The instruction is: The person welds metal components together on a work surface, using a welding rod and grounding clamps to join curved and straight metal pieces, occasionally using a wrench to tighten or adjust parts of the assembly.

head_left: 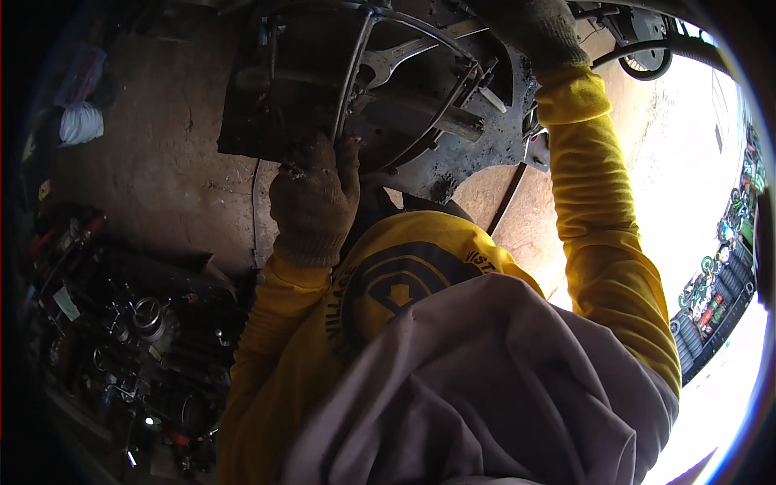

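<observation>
The head view looks down past a person's yellow sleeves at both hands, each in a brown work glove. The left hand (314,198) is curled at the lower end of an upright bar of a metal frame (351,77), the bar passing between its thumb and fingers, so it looks closed around it. The right hand (535,32) is up at the top edge, to the right of the frame; its fingers run out of sight, so how far they are bent and whether they grip anything can't be made out.

The frame, made of curved rods, is at the top centre, between the two hands. Within its outline, as seen from above, a large wrench (396,58) lies slantwise, its jaw end to the left and its handle running up toward the right hand; whether they touch is hidden. Below the wrench is a short length of pipe (459,121), and below and to the right of that a pitted metal plate (481,174). A dark metal sheet (250,121) is behind the frame's left side.

A brown floor (153,170) spreads to the left, with a white bag (82,124) near its far side. Metal parts (149,319) crowd the lower left. A greyish cloth (485,388) covers the lower middle.
</observation>
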The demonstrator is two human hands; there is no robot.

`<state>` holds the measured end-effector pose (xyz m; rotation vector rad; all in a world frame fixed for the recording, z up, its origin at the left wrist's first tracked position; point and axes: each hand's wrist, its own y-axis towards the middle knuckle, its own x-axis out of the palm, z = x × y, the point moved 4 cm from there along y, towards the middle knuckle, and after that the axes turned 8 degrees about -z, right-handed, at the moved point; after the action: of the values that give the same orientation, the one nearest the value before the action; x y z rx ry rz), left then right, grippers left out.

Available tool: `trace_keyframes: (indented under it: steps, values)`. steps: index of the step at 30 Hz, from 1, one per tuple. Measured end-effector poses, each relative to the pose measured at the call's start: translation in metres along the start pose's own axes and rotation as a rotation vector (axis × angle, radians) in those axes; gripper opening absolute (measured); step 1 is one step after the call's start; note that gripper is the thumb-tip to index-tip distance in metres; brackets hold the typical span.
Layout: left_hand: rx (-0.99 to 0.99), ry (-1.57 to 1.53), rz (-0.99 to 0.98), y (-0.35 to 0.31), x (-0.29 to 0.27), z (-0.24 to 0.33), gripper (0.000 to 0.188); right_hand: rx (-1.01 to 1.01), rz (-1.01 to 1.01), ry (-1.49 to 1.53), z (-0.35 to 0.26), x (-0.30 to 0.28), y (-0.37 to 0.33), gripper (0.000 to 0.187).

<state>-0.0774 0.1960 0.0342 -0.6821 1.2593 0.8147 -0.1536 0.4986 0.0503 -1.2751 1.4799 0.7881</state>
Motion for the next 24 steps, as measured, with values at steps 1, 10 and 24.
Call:
trace_keyframes:
  steps: [1, 10, 24]
  values:
    - [0.007, 0.037, 0.022, 0.000, -0.002, 0.001, 0.034, -0.075, 0.005, -0.070, -0.002, 0.001, -0.002, 0.041]
    - [0.030, -0.004, 0.029, -0.002, 0.005, -0.002, 0.033, -0.254, 0.017, -0.313, -0.014, 0.016, 0.005, 0.040]
    - [-0.065, -0.023, -0.034, 0.002, -0.006, 0.003, 0.027, -0.813, -0.245, -0.399, -0.177, 0.032, 0.124, 0.054]
